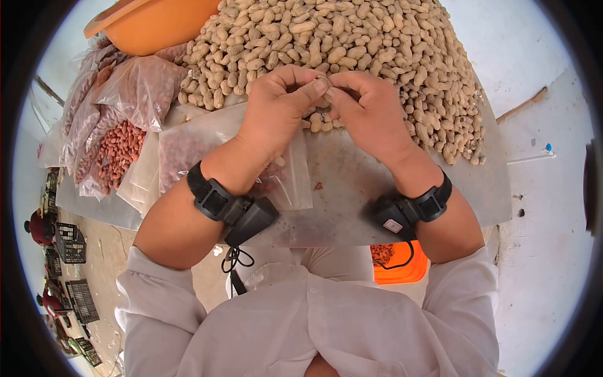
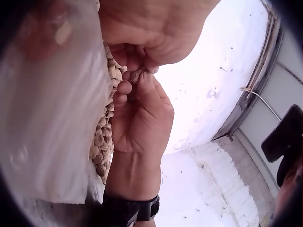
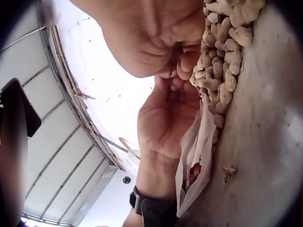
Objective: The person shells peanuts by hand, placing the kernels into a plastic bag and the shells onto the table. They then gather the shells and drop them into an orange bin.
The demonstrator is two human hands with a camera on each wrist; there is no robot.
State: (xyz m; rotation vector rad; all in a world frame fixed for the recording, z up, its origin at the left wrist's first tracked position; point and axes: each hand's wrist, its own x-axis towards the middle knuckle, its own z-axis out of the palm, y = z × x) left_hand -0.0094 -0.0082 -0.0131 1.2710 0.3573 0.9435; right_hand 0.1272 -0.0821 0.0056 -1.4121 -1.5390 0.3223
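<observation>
Pinching peanut between curled fingers of left hand and right hand, 12 o'clock in head view, over near edge of peanut heap. Might drop it there through slack grip, or crush it by over-squeezing.

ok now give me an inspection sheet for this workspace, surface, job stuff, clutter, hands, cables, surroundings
Surface: grey table, marked with dark specks.
Job's things: heap of unshelled peanuts at the far side; small brown piece, probably a peanut, at the fingertips; clear bag holding some reddish kernels, by the left forearm.
Clutter: filled plastic bags and orange basin, far left; brown scrap on the table.
Hands: left hand and right hand meet, pinching the brown piece.
Cables: black cord, looped, below the left wrist.
Surroundings: black crates at left; orange container below the table's near edge.
</observation>
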